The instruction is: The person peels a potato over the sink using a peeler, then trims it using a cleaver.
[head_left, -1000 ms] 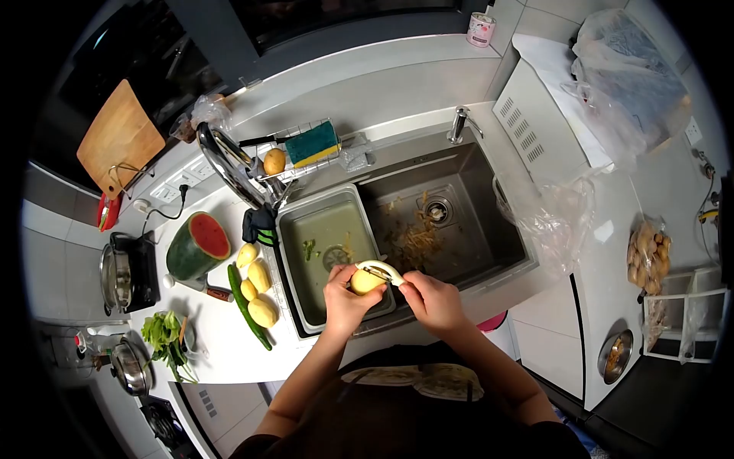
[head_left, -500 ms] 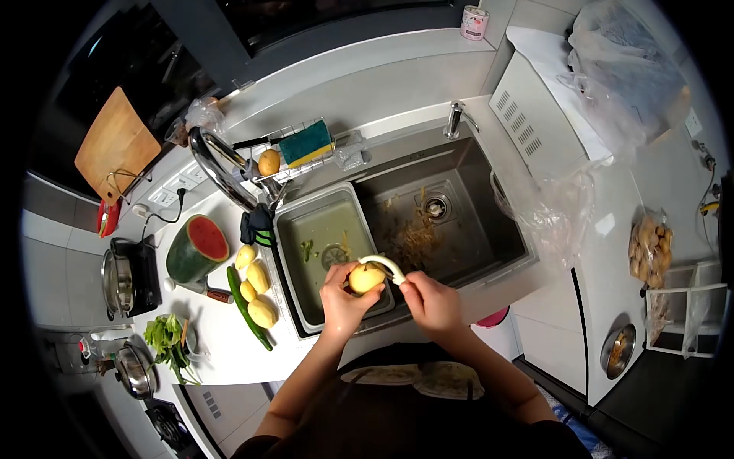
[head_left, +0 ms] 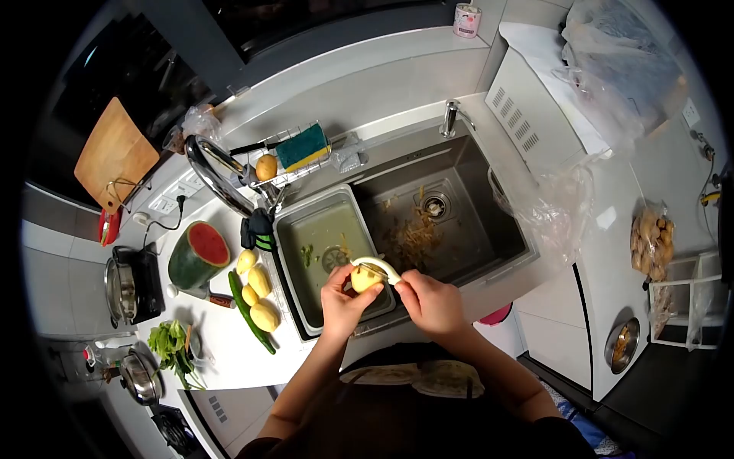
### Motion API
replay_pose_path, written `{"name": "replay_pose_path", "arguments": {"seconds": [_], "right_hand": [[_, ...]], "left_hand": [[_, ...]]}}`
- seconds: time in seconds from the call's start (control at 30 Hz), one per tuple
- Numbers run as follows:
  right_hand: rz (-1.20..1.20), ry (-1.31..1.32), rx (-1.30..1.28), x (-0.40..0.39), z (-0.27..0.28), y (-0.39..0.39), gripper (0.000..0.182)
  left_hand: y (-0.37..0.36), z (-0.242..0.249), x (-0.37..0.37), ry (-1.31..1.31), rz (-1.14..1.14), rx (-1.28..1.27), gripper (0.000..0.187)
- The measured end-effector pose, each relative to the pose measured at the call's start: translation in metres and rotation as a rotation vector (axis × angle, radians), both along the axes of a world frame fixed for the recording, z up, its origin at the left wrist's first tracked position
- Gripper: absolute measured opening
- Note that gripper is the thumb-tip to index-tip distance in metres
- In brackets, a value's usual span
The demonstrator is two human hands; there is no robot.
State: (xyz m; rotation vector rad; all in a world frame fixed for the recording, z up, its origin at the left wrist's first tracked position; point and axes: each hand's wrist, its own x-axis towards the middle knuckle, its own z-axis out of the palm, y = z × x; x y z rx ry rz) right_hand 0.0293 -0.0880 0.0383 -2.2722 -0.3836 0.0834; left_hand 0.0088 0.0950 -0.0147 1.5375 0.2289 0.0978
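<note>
A pale yellow potato [head_left: 364,281] is gripped in my left hand [head_left: 343,304], above the front edge of the sink. My right hand [head_left: 432,304] is closed round the handle of a white peeler [head_left: 380,266], whose curved head lies across the top of the potato. Below them are a grey basin [head_left: 284,243] holding cloudy water and the bare steel sink [head_left: 478,183] with brown peelings [head_left: 417,236] scattered near its drain. Several peeled potatoes [head_left: 264,317] lie on the counter to the left, beside a long green cucumber [head_left: 243,305].
A cut watermelon [head_left: 193,264], a knife handle [head_left: 222,301] and leafy greens [head_left: 168,344] occupy the left counter. Behind the basin stand the faucet [head_left: 212,172] and a wire rack holding a sponge [head_left: 303,148] and another potato [head_left: 266,167]. Bagged potatoes [head_left: 651,245] lie far right.
The peeler's head has shifted left over the potato and lies lower against it. Both hands keep their holds, and the camera view has tilted slightly.
</note>
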Motion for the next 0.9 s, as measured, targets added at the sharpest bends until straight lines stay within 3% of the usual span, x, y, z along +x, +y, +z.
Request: {"name": "replay_pose_path", "arguments": {"seconds": [0.1, 0.13, 0.23, 0.33, 0.47, 0.57, 0.67, 0.77, 0.9], "right_hand": [[-0.071, -0.105, -0.027, 0.004, -0.017, -0.003, 0.011], [-0.097, -0.046, -0.174, 0.011, -0.037, -0.01, 0.013], [-0.172, 0.033, -0.089, 0.016, -0.04, -0.022, 0.015], [-0.111, -0.024, 0.073, 0.005, -0.009, -0.006, 0.013], [-0.022, -0.05, 0.016, -0.003, -0.01, 0.003, 0.013], [-0.084, 0.008, -0.238, 0.012, -0.045, -0.012, 0.019], [-0.123, 0.063, -0.234, 0.02, -0.059, -0.025, 0.02], [-0.161, 0.298, 0.258, 0.01, -0.034, -0.013, 0.019], [-0.081, 0.361, 0.505, 0.006, -0.029, 0.01, 0.021]], "left_hand": [[-0.001, 0.005, -0.001, 0.049, 0.0, -0.114, 0.04], [-0.003, 0.012, -0.001, 0.087, -0.01, -0.231, 0.037], [-0.006, 0.017, -0.002, 0.137, 0.038, -0.367, 0.032], [-0.003, 0.007, -0.003, 0.227, 0.045, -0.317, 0.03], [-0.006, 0.009, -0.004, 0.17, 0.007, -0.329, 0.028], [-0.006, 0.01, -0.007, 0.18, 0.029, -0.35, 0.028], [-0.009, 0.013, -0.003, 0.055, 0.022, -0.342, 0.03], [-0.009, 0.015, -0.004, 0.241, 0.089, -0.402, 0.033], [-0.019, 0.019, -0.006, 0.309, 0.019, -0.414, 0.031]]}}
